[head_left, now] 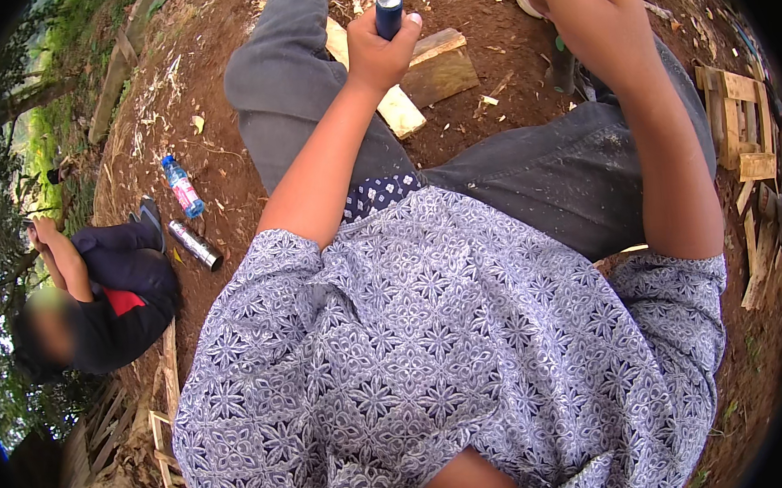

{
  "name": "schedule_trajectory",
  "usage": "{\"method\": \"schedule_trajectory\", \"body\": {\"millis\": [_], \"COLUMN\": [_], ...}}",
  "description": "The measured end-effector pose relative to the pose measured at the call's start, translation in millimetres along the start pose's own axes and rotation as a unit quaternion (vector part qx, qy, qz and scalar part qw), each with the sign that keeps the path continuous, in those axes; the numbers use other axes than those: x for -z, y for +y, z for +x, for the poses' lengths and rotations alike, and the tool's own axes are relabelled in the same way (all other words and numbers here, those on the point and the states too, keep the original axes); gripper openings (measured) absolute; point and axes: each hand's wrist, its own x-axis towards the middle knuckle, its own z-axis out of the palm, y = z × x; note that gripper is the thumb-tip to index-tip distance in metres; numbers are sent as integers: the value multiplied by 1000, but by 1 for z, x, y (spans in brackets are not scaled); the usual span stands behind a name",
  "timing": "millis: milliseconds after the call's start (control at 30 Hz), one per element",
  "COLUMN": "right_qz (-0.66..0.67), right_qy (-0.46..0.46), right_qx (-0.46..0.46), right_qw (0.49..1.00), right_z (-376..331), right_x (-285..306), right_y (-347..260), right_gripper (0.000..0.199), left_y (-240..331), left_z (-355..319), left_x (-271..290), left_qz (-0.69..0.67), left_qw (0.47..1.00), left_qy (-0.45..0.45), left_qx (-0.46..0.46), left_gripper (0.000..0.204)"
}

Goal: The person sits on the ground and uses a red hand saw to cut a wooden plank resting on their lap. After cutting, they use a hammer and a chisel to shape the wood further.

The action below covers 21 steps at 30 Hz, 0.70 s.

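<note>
My left hand [376, 56] is closed round a dark blue chisel handle [388, 22] with a round metal cap facing up. The thumb lies along its side, and the blade is hidden below the fist. Under that hand a pale board [403, 116] lies between my legs, and a thicker wooden block [443, 75] sits just right of it. Raised at the top right, my right hand [591, 12] has its fingers curled together. The picture's upper edge cuts it off, so whatever it grips does not show.
A blue-capped bottle [183, 188] and a metal flask [195, 246] lie on the brown soil [221, 147] at left. Beyond them sits another person [122, 290]. Wooden frames [741, 120] and split wood pieces [760, 254] are at far right. Wood chips litter the ground.
</note>
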Motion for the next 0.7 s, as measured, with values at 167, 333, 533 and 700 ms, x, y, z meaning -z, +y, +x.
{"method": "schedule_trajectory", "body": {"millis": [167, 333, 533, 700], "right_qz": [-150, -234, -119, -133], "right_qy": [-207, -188, -120, -144], "right_qx": [-24, -100, -135, -169], "right_qw": [966, 949, 976, 966], "right_z": [-2, -1, 18, 18], "right_x": [-8, -9, 4, 12], "right_y": [10, 12, -18, -5], "right_gripper": [28, 26, 28, 28], "left_y": [3, 3, -10, -30], "left_z": [2, 3, 29, 54], "left_x": [0, -4, 13, 35], "left_qz": [18, -15, -175, -240], "left_qw": [1000, 1000, 970, 906], "left_qy": [0, 0, 88, 211], "left_qx": [-20, -4, 141, 278], "left_gripper": [26, 25, 24, 24]}}
